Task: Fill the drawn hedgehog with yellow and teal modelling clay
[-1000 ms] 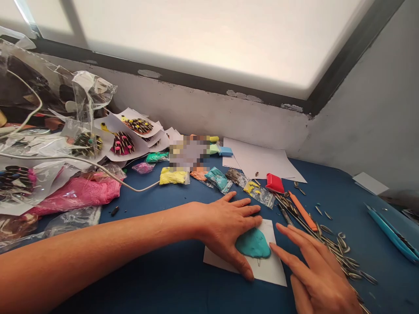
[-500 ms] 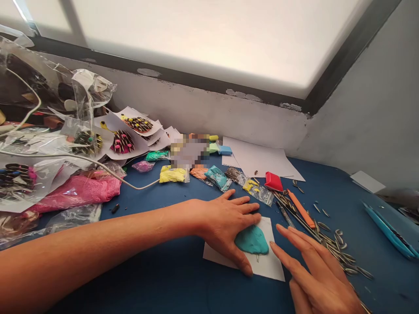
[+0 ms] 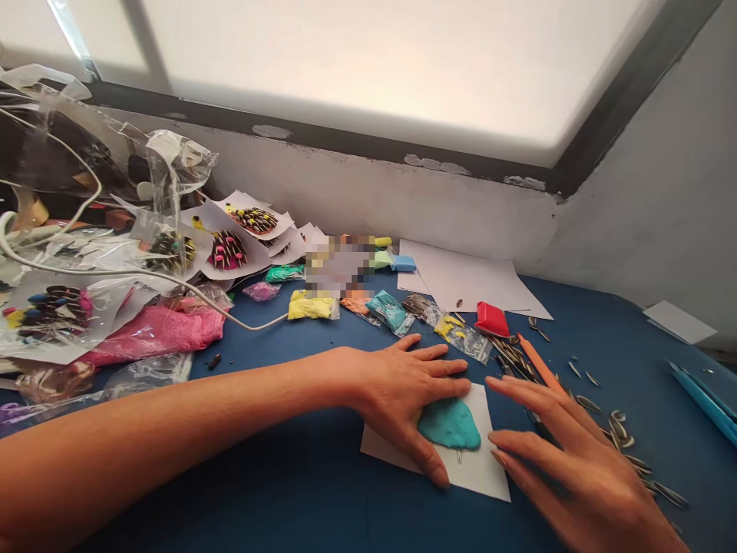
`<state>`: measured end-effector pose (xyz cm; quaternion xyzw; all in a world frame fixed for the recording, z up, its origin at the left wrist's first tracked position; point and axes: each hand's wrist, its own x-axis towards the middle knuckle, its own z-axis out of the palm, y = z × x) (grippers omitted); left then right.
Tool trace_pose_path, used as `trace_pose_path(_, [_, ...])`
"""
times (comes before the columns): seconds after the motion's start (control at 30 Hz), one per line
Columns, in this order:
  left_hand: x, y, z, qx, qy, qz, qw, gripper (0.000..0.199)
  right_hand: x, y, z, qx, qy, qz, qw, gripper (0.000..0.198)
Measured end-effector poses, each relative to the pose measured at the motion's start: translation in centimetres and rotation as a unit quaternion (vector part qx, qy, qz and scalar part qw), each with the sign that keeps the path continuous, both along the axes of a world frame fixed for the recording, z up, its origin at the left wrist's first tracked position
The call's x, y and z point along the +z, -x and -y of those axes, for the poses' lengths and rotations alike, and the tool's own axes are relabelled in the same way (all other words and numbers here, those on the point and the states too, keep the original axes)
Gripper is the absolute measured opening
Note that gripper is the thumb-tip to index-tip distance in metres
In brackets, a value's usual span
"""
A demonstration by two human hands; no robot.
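A flat, rounded patch of turquoise modelling clay lies on a small white sheet of paper. Short pencil lines show on the paper just below the clay. Spread over the sheet's left part, my left hand lies flat, its fingers and thumb around the clay's left side and partly covering its edge. My right hand hovers by the paper's right edge, fingers apart and holding nothing. Beneath and beyond it are an orange craft knife and striped sunflower seeds.
Bags of coloured clay, among them yellow and turquoise, sit behind my left hand. A red clay packet lies near white sheets. Finished seed pictures, plastic bags and a white cable crowd the left. Turquoise scissors-like tool lies far right.
My right hand has shifted slightly, its fingers now reaching beside the paper's right edge. My left hand stays on the paper. The whole view has moved a little.
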<state>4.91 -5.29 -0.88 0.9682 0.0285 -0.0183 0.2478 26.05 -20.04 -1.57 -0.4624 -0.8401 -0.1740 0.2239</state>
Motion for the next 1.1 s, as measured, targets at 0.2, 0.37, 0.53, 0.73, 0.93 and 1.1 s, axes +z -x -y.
trace_pose_path(0.2, [0.2,-0.1,0.1,0.006,-0.010,-0.009,1.000,0.094,-0.8,-0.1,2.0,0.028,-0.033,0.057,0.997,0.022])
trace_pose_path(0.37, [0.1,-0.1,0.2,0.009,-0.018,-0.008,1.000,0.093,-2.4,0.3,2.9,-0.022,-0.058,0.124,0.990,0.051])
trace_pose_path(0.53, [0.1,-0.1,0.2,0.015,-0.019,-0.017,1.000,0.095,-3.4,0.4,2.8,-0.018,-0.064,0.151,0.986,0.062])
trace_pose_path(0.73, [0.2,-0.1,0.2,0.012,-0.025,-0.015,1.000,0.094,-2.4,1.1,2.8,-0.012,-0.027,0.174,0.984,0.060])
trace_pose_path(0.93, [0.1,-0.1,0.2,0.010,-0.022,-0.015,1.000,0.094,-2.6,0.8,2.8,-0.010,-0.061,0.166,0.984,0.061])
trace_pose_path(1.1, [0.2,-0.1,0.2,0.013,-0.017,-0.027,0.999,0.095,-3.1,0.6,2.8,-0.017,-0.062,0.138,0.988,0.058])
